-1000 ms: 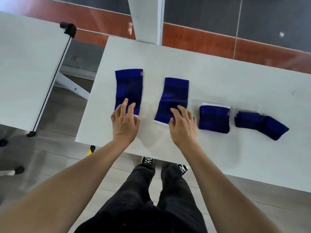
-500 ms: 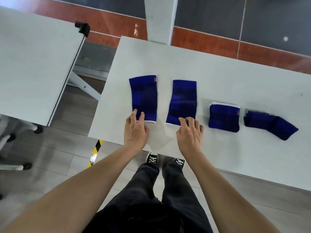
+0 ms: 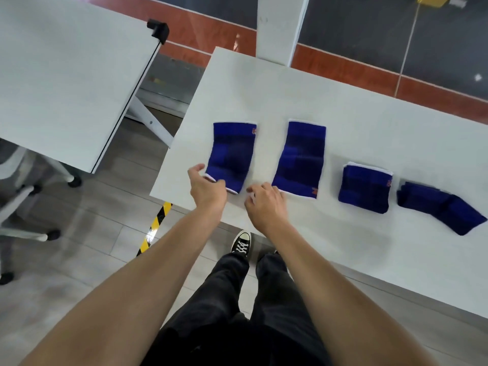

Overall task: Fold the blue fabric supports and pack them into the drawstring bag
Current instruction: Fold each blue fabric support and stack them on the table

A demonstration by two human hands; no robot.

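Four blue fabric supports lie in a row on the white table [image 3: 343, 107]. The leftmost support [image 3: 232, 151] and the second support [image 3: 301, 157] lie flat and unfolded. The third support [image 3: 365, 188] is folded in half, and the fourth support [image 3: 441, 207] is a darker folded bundle. My left hand [image 3: 208, 188] is at the near left corner of the leftmost support, thumb spread, fingers over its white hem. My right hand [image 3: 266, 204] hovers with loosely curled fingers in the gap between the first two supports, holding nothing. No drawstring bag is in view.
A second white table [image 3: 66, 83] stands to the left, across a gap of floor with yellow-black tape [image 3: 155, 228]. Chair legs on castors [image 3: 31, 207] stand at the far left. A white pillar [image 3: 280, 27] rises behind the table. My legs and shoes are below the near edge.
Both hands have shifted left. My right hand left the second support's near edge and now sits between the first two. My left hand moved to the first support's near left corner.
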